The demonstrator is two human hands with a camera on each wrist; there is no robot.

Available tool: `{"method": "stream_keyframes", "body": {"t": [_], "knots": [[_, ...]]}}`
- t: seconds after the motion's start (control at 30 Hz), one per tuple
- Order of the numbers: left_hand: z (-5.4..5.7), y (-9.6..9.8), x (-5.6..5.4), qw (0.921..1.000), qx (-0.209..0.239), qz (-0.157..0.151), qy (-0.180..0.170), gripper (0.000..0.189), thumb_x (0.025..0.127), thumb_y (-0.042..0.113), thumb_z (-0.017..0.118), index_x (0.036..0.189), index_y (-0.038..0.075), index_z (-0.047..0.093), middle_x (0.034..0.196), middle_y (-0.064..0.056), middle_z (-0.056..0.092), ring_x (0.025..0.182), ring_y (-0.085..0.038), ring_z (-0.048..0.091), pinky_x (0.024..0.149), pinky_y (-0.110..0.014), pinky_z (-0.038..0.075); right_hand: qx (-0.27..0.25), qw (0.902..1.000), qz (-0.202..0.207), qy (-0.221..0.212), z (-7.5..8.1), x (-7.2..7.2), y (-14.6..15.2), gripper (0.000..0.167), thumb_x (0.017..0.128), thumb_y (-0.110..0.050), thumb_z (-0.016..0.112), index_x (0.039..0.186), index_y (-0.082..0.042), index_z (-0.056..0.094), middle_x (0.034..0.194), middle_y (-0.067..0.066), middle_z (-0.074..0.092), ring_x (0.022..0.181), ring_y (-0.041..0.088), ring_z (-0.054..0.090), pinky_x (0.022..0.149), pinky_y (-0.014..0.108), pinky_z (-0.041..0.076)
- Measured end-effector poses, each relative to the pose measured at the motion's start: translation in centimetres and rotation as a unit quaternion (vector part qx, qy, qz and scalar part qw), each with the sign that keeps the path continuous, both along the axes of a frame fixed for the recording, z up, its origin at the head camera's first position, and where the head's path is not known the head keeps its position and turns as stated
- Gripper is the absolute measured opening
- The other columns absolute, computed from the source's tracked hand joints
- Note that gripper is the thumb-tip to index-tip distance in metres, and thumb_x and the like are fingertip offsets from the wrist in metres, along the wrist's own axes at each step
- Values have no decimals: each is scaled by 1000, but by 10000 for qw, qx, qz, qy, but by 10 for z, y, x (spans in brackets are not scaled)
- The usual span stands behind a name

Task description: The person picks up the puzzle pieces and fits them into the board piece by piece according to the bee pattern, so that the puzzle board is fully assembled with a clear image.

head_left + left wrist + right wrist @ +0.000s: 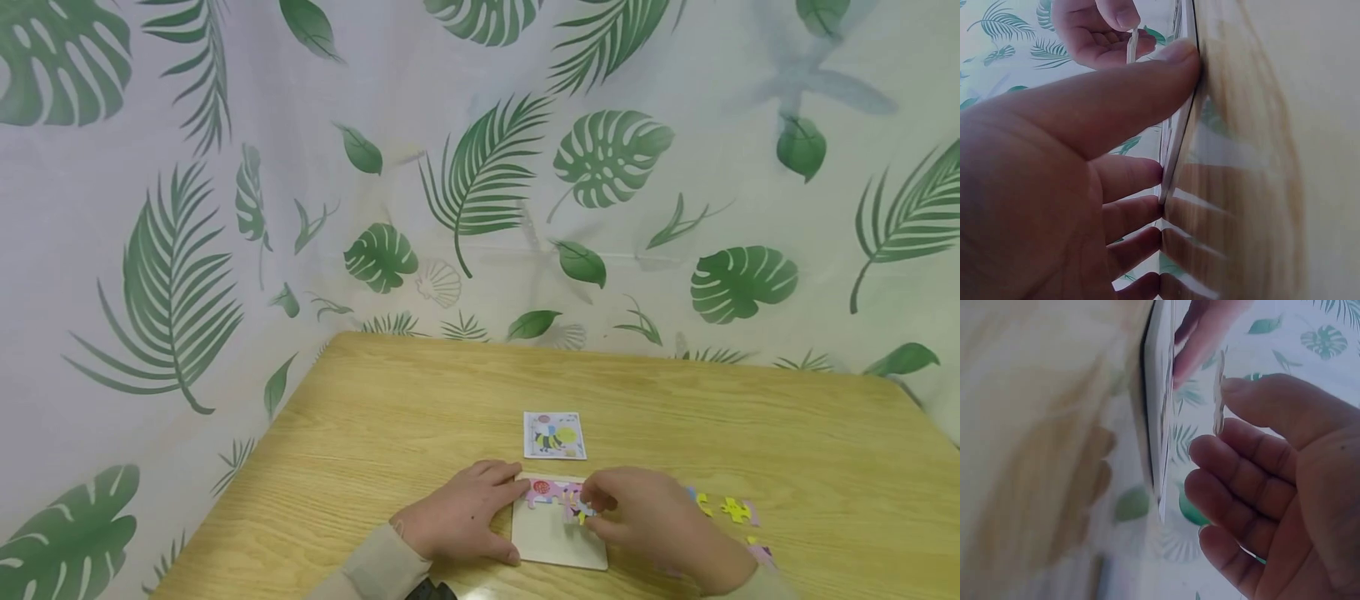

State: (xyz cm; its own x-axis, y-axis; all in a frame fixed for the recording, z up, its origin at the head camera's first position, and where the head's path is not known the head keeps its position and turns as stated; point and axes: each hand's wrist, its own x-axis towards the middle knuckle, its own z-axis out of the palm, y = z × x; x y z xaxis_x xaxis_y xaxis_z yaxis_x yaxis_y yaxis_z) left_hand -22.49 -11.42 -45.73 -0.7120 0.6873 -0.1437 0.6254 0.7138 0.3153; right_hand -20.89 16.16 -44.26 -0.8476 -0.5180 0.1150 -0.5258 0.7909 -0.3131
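A pale puzzle board [555, 543] lies on the table, with joined pink pieces [542, 489] along its far edge. My left hand [467, 512] rests at the board's left side, fingers extended near the far corner and thumb by the near one. In the left wrist view the thumb [1147, 78] touches the board's edge. Over the board's right half, my right hand [648, 515] pinches a jigsaw piece [577, 505] between thumb and index finger. Seen edge-on in the right wrist view, that piece [1219, 400] stands off the board, the other fingers loosely curled below.
Beyond the board lies a small picture card [553, 436] showing a bee. Loose yellow and pink jigsaw pieces [737, 509] are spread to the right, partly behind the right hand. A leaf-patterned curtain [480, 300] hangs along the back and left of the wooden table [420, 392].
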Motion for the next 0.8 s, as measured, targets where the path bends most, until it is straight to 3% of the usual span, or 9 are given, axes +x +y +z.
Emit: {"method": "stream_keyframes", "body": {"t": [0.3,0.8], "knots": [[1,0,0,9999,137,-45,64,89,84,57,75,157,18,41,163,-2,32,149,-23,28,118,-40,29,230,9995,-145,-135,0,0,-27,16,81,-35,81,89,-28,69,76,-21,53,69,-1,47,64,27,46],[-2,-1,-1,9997,164,-103,160,90,84,59,74,157,18,41,162,-3,32,149,-23,28,118,-41,29,231,9996,-131,-27,-16,-7,-51,16,80,-32,80,90,-25,70,74,-19,50,67,5,46,61,29,42]]}}
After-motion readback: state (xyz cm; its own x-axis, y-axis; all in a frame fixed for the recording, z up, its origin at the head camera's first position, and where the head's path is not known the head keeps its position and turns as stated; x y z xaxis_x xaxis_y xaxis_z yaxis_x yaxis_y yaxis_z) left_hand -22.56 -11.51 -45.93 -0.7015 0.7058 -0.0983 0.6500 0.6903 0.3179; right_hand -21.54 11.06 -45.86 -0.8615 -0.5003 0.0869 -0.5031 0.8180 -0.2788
